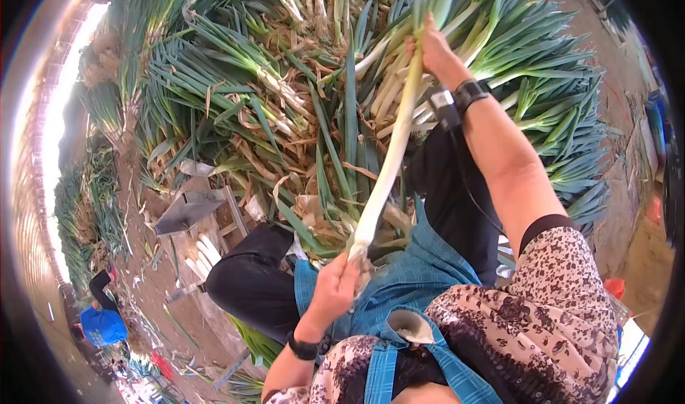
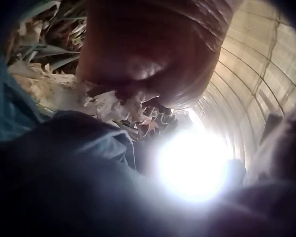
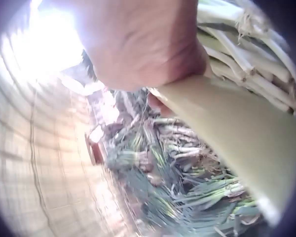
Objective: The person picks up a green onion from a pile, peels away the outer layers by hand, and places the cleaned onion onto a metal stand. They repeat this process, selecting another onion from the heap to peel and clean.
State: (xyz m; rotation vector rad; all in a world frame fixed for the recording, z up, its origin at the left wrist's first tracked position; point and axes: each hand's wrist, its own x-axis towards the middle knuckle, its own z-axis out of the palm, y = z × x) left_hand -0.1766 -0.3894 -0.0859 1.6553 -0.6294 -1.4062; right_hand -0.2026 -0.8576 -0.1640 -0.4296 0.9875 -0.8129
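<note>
from the head view, i see the leek (image 1: 389,169) slanting between both hands: left hand (image 1: 334,290) pinching its root end, right hand (image 1: 437,54) grasping it near the leaves. bending could snap it; the leek pile (image 1: 549,83) beside it could snag leaves. contents of the metal tray (image 1: 187,213), left of the leek: unclear. left wrist: fingertips hidden. right wrist: fingers curled round the leek.

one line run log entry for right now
left hand: grips root end of leek | right hand: grips near leaves
</note>
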